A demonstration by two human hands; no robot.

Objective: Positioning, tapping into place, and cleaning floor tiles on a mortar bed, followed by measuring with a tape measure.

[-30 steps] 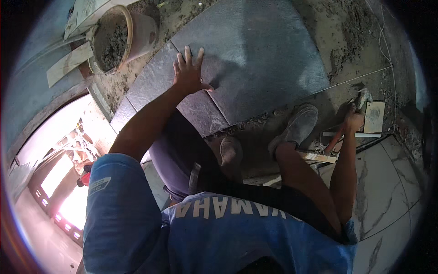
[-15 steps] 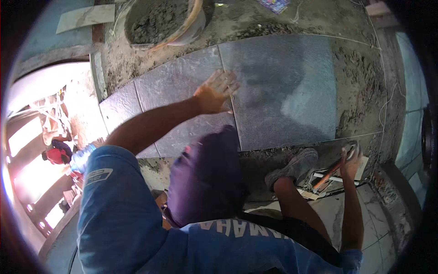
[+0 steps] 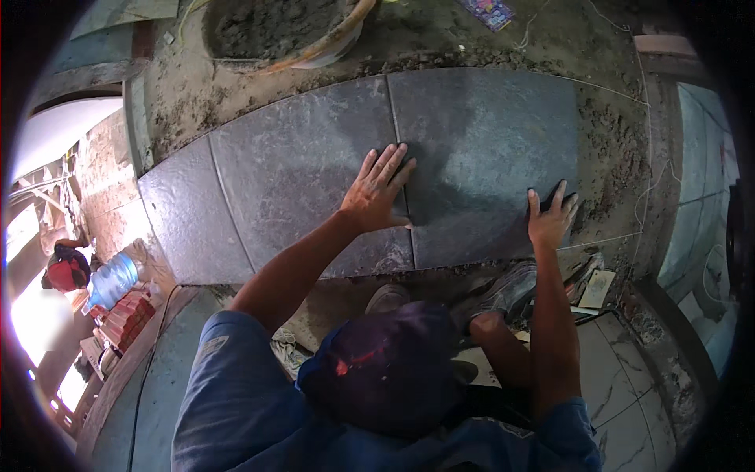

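My left hand (image 3: pixel 379 189) lies with fingers apart across the joint between two grey floor tiles, over the right edge of the middle tile (image 3: pixel 299 173). Nothing is in it. My right hand (image 3: pixel 550 218) rests, fingers spread, at the near right corner of the right-hand tile (image 3: pixel 495 141) and holds nothing. A third grey tile (image 3: pixel 189 208) continues the row on the left. Rough mortar (image 3: pixel 609 149) borders the row on the right, and a string line (image 3: pixel 602 240) runs off the right tile's near corner.
A bucket of wet mortar (image 3: pixel 358 31) stands beyond the tiles. A colourful packet (image 3: pixel 489 12) lies at the far side. My shoe (image 3: pixel 511 289) is close to the tiles' near edge, beside tile scraps (image 3: pixel 597 289). At left are a blue water jug (image 3: pixel 114 279) and stacked bricks (image 3: pixel 126 321).
My right hand no longer holds the orange-handled tool; it has moved up and left onto the right tile's corner. My left hand has settled lower, staying near the joint.
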